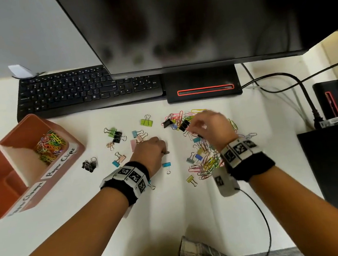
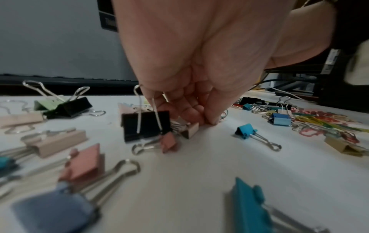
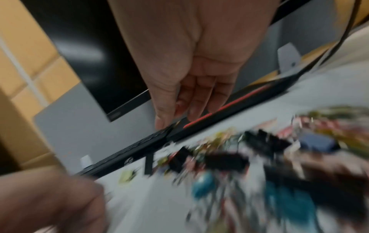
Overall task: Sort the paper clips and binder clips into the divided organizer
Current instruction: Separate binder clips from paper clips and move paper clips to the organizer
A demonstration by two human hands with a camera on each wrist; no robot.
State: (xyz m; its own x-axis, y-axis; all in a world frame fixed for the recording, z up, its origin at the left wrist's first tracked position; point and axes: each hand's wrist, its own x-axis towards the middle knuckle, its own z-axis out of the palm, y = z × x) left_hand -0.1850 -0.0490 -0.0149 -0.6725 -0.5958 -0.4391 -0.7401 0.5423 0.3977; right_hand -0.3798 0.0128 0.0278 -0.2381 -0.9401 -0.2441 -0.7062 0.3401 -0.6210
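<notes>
While coloured paper clips (image 1: 205,161) lie heaped on the desk (image 1: 174,212), a black binder clip (image 2: 146,124) is pinched by the left hand (image 1: 149,151); the right hand (image 1: 210,125) is blurred, its grip undeterminable.

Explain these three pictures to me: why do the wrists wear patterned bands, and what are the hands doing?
No machine here: a person wears cameras. One picture looks down from the head; the others look along each wrist, where the patterned bands sit. On the white desk lie coloured metal binder clips and a heap of coloured wire paper clips. The terracotta plastic organizer already holds paper clips. The left hand grips several binder clips. The right hand reaches into the heap; blur hides its grasp.
</notes>
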